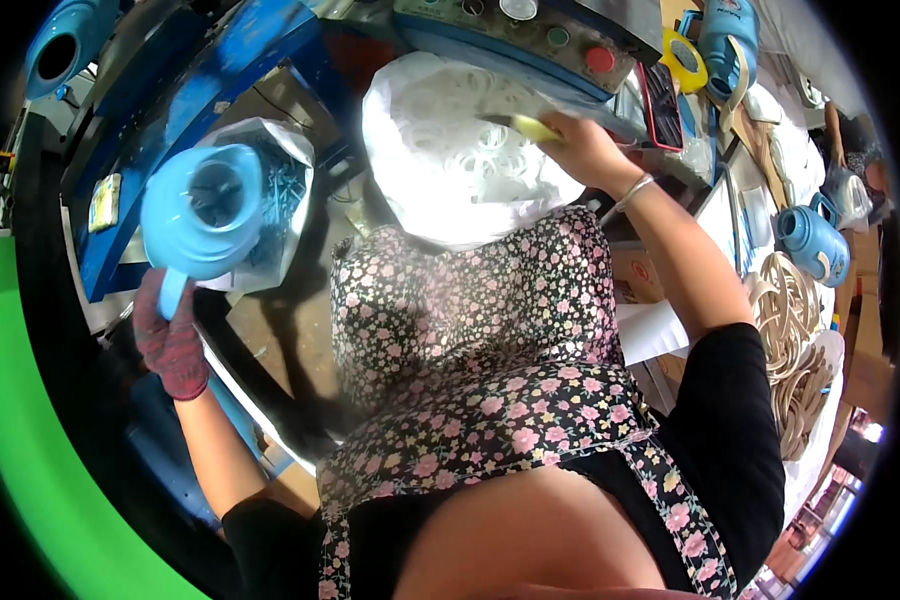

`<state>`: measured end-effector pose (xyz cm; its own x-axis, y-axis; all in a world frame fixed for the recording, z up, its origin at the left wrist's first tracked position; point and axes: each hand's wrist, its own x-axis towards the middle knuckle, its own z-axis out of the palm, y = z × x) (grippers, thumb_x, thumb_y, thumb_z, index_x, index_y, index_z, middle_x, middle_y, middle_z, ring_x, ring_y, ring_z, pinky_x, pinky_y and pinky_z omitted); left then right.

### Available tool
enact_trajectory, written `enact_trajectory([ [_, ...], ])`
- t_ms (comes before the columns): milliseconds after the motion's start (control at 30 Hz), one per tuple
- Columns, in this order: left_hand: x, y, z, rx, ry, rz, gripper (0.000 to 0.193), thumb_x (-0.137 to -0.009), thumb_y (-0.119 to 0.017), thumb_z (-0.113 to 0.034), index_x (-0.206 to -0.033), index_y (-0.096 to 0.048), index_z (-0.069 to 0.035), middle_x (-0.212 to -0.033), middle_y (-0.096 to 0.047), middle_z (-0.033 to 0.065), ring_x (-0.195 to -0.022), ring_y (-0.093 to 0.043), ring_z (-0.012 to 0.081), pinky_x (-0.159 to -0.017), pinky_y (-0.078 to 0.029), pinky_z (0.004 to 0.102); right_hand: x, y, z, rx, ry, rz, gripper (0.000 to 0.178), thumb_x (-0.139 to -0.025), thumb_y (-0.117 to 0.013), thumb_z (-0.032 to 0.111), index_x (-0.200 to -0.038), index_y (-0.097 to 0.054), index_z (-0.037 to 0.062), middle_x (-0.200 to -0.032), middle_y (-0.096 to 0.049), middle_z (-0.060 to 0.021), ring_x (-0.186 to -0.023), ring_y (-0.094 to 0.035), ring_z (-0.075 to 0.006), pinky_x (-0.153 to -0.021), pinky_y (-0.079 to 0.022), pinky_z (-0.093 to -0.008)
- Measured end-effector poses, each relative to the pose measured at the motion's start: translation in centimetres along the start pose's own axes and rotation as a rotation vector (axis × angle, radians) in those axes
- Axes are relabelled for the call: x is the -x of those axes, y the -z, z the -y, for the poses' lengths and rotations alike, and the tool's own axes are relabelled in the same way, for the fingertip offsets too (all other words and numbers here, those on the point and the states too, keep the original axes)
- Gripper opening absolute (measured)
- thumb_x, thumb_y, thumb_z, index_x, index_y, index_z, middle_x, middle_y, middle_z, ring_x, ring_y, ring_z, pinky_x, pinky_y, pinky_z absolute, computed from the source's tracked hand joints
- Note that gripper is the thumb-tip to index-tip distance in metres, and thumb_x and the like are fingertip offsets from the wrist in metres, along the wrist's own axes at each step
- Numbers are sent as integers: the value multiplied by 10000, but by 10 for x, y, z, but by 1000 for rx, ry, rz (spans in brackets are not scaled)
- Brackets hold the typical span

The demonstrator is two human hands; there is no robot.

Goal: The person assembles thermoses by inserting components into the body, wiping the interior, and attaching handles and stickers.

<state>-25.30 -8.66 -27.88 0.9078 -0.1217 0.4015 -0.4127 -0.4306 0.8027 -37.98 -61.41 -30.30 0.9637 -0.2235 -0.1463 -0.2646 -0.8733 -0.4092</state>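
In a dark red knitted glove, my left hand [168, 340] grips the handle of a light blue plastic jug [175, 215]. The jug is held at the left with its round opening facing up toward me. My bare right hand [588, 150] is closed around the yellow handle of a small knife [533, 127], whose dark blade points left. Below the knife is a container lined with a white plastic bag [395, 170], holding many white plastic rings [485, 150]. Behind the jug, another clear bag [298, 155] contains thin blue plastic scraps [282, 195].
A machine panel with a red button [600, 60] stands ahead, and a blue metal frame [205, 85] at the left. On the right are a yellow tape roll [682, 62], blue jugs [815, 240] and coiled beige strips [785, 320]. Another person [838, 140] shows at the far right.
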Motion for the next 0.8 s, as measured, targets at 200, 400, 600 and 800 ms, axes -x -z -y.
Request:
enact_trajectory([
  [200,2,33,-18,-69,51,-264,366,-844,-699,-51,-1191,-588,-29,-1166,-605,120,-1066,-582,213,-932,-467,350,-38,-113,-26,334,354,-92,299,-776,-628,165,-1068,-655,111,-1052,-614,-121,-1005,-598,-311,-861,-508,-385],
  [400,17,51,-91,-390,-398,-491,377,-857,-681,-59,-1219,-576,-46,-1236,-555,189,-1084,-582,292,-868,-519,369,-49,-125,9,353,306,204,153,-824,-592,132,-960,-657,105,-1023,-620,-105,-968,-612,-292,-815,-514,-378],
  [600,53,4,-153,286,-2,-236,448,-888,-634,-131,-1306,-513,-26,-1277,-569,154,-1130,-567,298,-937,-478,391,1,-39,47,-549,86,-22,282,-938,-548,231,-1070,-636,-1,-986,-659,-133,-940,-640,-274,-823,-509,-350],
  [800,66,-52,-220,376,-140,760,346,-713,-786,-89,-1025,-646,-33,-1065,-664,144,-993,-633,310,-886,-489,402,117,65,93,-914,533,-95,224,-945,-575,127,-1065,-668,-37,-967,-611,-71,-931,-556,-154,-838,-445,-282],
])
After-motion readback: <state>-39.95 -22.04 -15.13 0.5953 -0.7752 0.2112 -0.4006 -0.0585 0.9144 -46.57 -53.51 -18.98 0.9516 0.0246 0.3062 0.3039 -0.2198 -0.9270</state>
